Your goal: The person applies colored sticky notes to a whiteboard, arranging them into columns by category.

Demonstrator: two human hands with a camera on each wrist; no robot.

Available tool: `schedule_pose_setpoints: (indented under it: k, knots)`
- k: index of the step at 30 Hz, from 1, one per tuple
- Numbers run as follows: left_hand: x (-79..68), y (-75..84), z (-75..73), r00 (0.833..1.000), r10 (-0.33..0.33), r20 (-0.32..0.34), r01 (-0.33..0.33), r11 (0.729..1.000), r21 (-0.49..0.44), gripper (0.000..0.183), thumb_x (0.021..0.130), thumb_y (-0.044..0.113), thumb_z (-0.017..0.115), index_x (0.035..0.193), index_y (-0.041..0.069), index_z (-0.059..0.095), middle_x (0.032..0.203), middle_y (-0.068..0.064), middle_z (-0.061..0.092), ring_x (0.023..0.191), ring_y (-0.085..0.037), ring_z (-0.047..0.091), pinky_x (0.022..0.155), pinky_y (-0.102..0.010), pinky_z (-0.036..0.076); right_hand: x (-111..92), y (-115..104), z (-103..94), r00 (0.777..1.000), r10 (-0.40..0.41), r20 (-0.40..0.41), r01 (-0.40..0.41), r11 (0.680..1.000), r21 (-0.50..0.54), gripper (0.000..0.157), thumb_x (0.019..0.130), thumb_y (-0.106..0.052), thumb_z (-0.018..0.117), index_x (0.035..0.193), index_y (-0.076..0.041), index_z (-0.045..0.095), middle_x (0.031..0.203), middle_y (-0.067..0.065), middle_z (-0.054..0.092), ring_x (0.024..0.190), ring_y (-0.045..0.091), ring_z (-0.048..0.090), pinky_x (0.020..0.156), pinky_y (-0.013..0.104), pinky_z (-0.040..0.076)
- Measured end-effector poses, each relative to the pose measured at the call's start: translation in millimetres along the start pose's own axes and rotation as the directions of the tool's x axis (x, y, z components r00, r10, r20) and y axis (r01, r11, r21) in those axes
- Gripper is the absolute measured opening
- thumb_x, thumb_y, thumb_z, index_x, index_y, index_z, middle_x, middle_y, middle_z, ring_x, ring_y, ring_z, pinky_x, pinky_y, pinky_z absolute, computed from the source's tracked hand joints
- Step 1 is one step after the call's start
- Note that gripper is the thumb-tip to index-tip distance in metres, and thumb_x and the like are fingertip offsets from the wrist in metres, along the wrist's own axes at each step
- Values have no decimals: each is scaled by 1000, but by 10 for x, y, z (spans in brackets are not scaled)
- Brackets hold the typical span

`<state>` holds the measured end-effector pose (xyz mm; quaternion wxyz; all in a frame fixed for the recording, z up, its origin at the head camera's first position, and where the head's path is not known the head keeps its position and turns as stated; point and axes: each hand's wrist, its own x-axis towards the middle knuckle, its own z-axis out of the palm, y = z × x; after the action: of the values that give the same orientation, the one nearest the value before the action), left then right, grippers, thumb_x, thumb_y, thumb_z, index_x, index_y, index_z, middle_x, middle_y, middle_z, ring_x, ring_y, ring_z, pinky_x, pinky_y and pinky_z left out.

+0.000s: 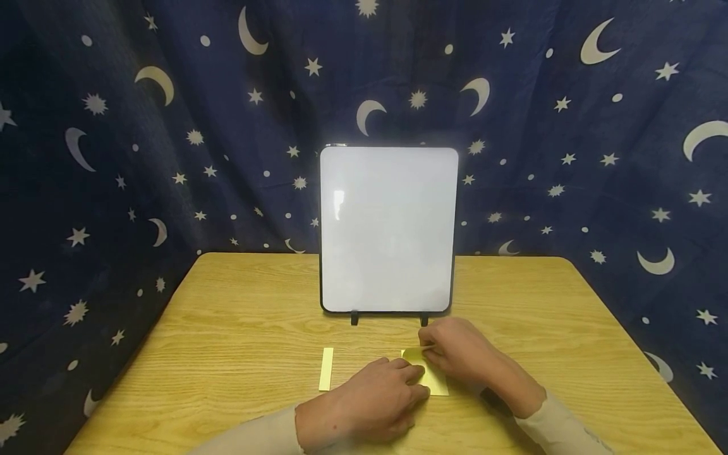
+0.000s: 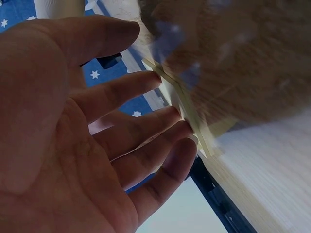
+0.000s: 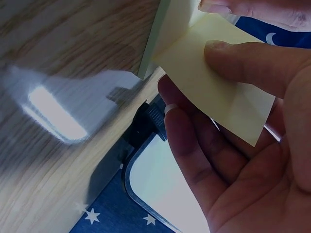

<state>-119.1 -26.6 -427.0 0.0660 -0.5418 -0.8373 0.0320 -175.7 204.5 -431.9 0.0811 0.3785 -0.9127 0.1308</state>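
Note:
A yellow sticky note pad (image 1: 436, 384) lies on the table in front of the whiteboard. My left hand (image 1: 372, 399) touches it with its fingertips, fingers extended; in the left wrist view they rest along the pad (image 2: 208, 144). With thumb and fingers, my right hand (image 1: 462, 351) pinches a yellow sticky note (image 3: 194, 63). That sheet is lifted and bent away from the pad, its inner edge still at the pad in the right wrist view. Part of the pad is hidden under the left fingers.
A narrow yellow strip (image 1: 326, 370) lies left of the pad. Behind both stands a whiteboard (image 1: 389, 234) with a black frame, on small black feet (image 1: 355, 318). A dark blue curtain (image 1: 273, 126) with moons and stars hangs around the wooden table (image 1: 244, 328).

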Motion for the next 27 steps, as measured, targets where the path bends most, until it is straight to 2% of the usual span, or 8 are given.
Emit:
schedule_pose_setpoints:
  k: [6,13,27]
  knots:
    - [-5,-3,1,1000,1,-5,-1,1000,4,25,96,45,74,114,29,68,124,8,65,113,-11,63,78,-25,52,17,-5,-14,1000,19,19,-19,1000,-3,38,83,-8,83,69,-27,53,65,-18,46,60,0,41,55,23,38]
    - [-3,2,-2,1000,-2,9,2,1000,-11,29,96,45,73,120,29,69,134,5,65,120,-12,63,85,-27,54,26,4,-22,999,43,28,-43,999,1,40,84,-10,84,69,-27,52,65,-18,44,61,1,41,55,24,38]
    - [9,10,9,1000,-6,3,6,1000,-3,24,96,45,73,113,29,67,124,7,64,116,-12,62,82,-28,53,47,32,-22,999,41,24,-41,999,-16,40,85,-11,84,70,-27,51,64,-17,43,60,2,41,57,25,38]
